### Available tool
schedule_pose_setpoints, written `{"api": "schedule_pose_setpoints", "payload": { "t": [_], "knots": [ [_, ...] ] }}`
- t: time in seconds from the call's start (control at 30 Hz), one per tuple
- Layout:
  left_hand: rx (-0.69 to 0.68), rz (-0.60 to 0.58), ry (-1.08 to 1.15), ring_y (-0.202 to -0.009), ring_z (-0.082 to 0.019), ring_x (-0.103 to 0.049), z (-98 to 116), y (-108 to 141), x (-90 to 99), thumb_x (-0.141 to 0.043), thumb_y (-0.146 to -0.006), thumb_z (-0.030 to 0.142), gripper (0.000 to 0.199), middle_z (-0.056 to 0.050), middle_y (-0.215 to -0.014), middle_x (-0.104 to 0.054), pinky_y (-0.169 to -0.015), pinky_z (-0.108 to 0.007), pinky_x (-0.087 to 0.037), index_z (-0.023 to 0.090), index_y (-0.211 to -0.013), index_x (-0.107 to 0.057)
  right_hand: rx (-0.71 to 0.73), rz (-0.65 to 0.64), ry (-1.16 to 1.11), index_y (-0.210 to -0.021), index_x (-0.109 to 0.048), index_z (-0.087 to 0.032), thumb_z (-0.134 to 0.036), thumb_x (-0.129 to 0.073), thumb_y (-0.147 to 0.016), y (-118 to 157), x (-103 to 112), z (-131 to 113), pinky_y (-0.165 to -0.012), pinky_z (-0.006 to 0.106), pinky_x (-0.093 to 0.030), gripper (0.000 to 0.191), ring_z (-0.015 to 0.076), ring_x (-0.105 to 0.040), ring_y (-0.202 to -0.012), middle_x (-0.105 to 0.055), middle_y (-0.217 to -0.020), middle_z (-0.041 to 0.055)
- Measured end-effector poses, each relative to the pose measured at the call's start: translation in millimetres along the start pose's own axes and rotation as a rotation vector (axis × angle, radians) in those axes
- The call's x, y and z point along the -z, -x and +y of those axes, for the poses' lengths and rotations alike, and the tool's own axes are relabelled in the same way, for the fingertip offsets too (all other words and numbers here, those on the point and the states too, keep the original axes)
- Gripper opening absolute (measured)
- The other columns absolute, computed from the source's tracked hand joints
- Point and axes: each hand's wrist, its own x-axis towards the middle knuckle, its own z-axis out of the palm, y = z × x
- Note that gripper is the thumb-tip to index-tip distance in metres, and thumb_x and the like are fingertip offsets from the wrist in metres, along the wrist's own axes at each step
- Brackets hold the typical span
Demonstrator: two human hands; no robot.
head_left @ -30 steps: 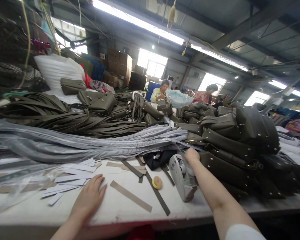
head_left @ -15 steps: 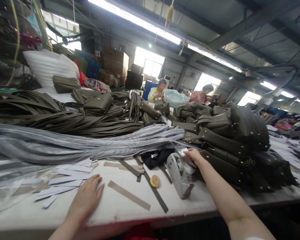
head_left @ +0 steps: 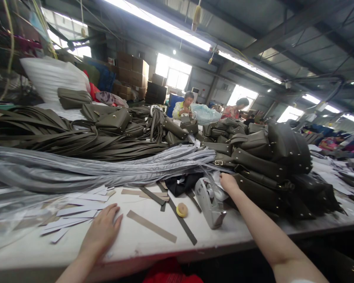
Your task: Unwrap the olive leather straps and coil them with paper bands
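My left hand [head_left: 104, 226] lies flat on the white table [head_left: 126, 249], fingers apart, beside a fan of white paper strips [head_left: 76, 208]. My right hand [head_left: 229, 183] reaches past a grey tape dispenser [head_left: 209, 204], its fingers closed at some clear plastic [head_left: 217, 181]; what they hold is too small to tell. Between the hands lie a tan strip [head_left: 152, 226], a long dark strip [head_left: 183, 222] and a small yellow-edged roll [head_left: 181, 210]. A black cloth piece [head_left: 181, 184] rests left of the dispenser.
Long grey strips [head_left: 91, 171] cross the table, with dark straps [head_left: 47, 133] behind them. Dark olive bags [head_left: 262, 169] are heaped at the right. Two people sit beyond the heap, near a pale blue plastic bag [head_left: 206, 113].
The view has shifted slightly. My right hand's fingers look more curled in at the plastic beside the dispenser. My left hand stays on the table.
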Motion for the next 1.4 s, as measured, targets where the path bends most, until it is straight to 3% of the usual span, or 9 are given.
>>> {"api": "schedule_pose_setpoints", "payload": {
  "t": [0.27, 0.5, 0.8, 1.03, 1.13, 1.2, 1.3, 1.4],
  "knots": [
    [-0.017, 0.022, 0.014, -0.117, -0.031, -0.056, -2.0, 1.0, -2.8, -0.036, -0.090, 0.037, 0.046, -0.018, -0.123, -0.062, -0.105, -0.046, -0.041, 0.008, -0.110, -0.064, -0.080, -0.138, 0.254, -0.114, -0.061, -0.016, -0.033, -0.060, -0.093, 17.7, -25.3, -2.9, -0.088, 0.043, -0.053, 0.028, 0.0217, -0.062, -0.102, -0.062, -0.118, 0.0090],
    [0.004, 0.016, 0.015, -0.117, -0.031, -0.056, -4.5, 1.5, -5.4, -0.037, -0.089, 0.036, 0.046, -0.017, -0.124, -0.062, -0.105, -0.047, -0.041, 0.007, -0.111, -0.065, -0.136, -0.064, 0.294, -0.121, -0.058, -0.013, -0.034, -0.060, -0.093, -1.1, -30.6, -20.6, -0.087, 0.043, -0.053, 0.035, 0.0232, -0.062, -0.104, -0.060, -0.122, 0.0113],
    [0.027, 0.044, 0.038, -0.115, -0.029, -0.058, -3.9, 0.6, -6.3, -0.039, -0.087, 0.036, 0.041, -0.015, -0.120, -0.064, -0.104, -0.044, -0.042, 0.012, -0.107, -0.066, -0.154, -0.038, 0.279, -0.114, -0.061, -0.015, -0.034, -0.059, -0.094, -19.9, -30.8, -26.7, -0.084, 0.040, -0.055, 0.028, 0.0203, -0.063, -0.097, -0.063, -0.115, 0.0088],
    [0.005, 0.060, 0.045, -0.114, -0.030, -0.058, -6.7, -0.5, -9.4, -0.039, -0.086, 0.038, 0.043, -0.016, -0.120, -0.064, -0.105, -0.046, -0.041, 0.011, -0.107, -0.066, -0.030, 0.062, 0.259, -0.110, -0.062, -0.015, -0.036, -0.059, -0.093, -17.7, -17.0, -22.6, -0.088, 0.042, -0.052, 0.027, 0.0213, -0.062, -0.101, -0.063, -0.115, 0.0082],
    [-0.001, 0.053, 0.041, -0.114, -0.030, -0.058, -7.4, -0.1, -9.8, -0.039, -0.087, 0.037, 0.043, -0.016, -0.120, -0.064, -0.104, -0.046, -0.041, 0.011, -0.108, -0.065, 0.010, 0.083, 0.241, -0.104, -0.064, -0.015, -0.037, -0.060, -0.092, -11.8, -3.8, -20.1, -0.085, 0.040, -0.052, 0.026, 0.0199, -0.064, -0.095, -0.066, -0.107, 0.0070],
    [-0.001, 0.050, 0.041, -0.114, -0.030, -0.057, -6.7, 0.3, -8.9, -0.039, -0.087, 0.037, 0.042, -0.016, -0.120, -0.064, -0.104, -0.046, -0.041, 0.011, -0.108, -0.065, 0.034, 0.124, 0.239, -0.106, -0.065, -0.012, -0.034, -0.061, -0.091, -6.3, 5.8, -22.4, -0.085, 0.038, -0.050, 0.027, 0.0223, -0.064, -0.096, -0.067, -0.106, 0.0118],
    [0.008, 0.053, 0.050, -0.115, -0.030, -0.057, -4.7, 0.5, -7.1, -0.039, -0.087, 0.037, 0.042, -0.016, -0.120, -0.064, -0.104, -0.046, -0.042, 0.010, -0.108, -0.065, 0.136, 0.214, 0.241, -0.120, -0.060, -0.009, -0.028, -0.056, -0.091, -0.4, 15.2, -37.7, -0.096, 0.034, -0.043, 0.035, 0.0266, -0.058, -0.114, -0.062, -0.120, 0.0200],
    [0.020, 0.061, 0.073, -0.114, -0.030, -0.058, -3.6, -0.1, -6.5, -0.039, -0.087, 0.036, 0.041, -0.017, -0.120, -0.064, -0.104, -0.047, -0.042, 0.010, -0.106, -0.065, 0.282, 0.221, 0.243, -0.128, -0.056, -0.015, -0.029, -0.053, -0.093, -1.8, 13.2, -63.9, -0.103, 0.028, -0.036, 0.038, 0.0223, -0.052, -0.123, -0.059, -0.130, 0.0139]
  ]
}}
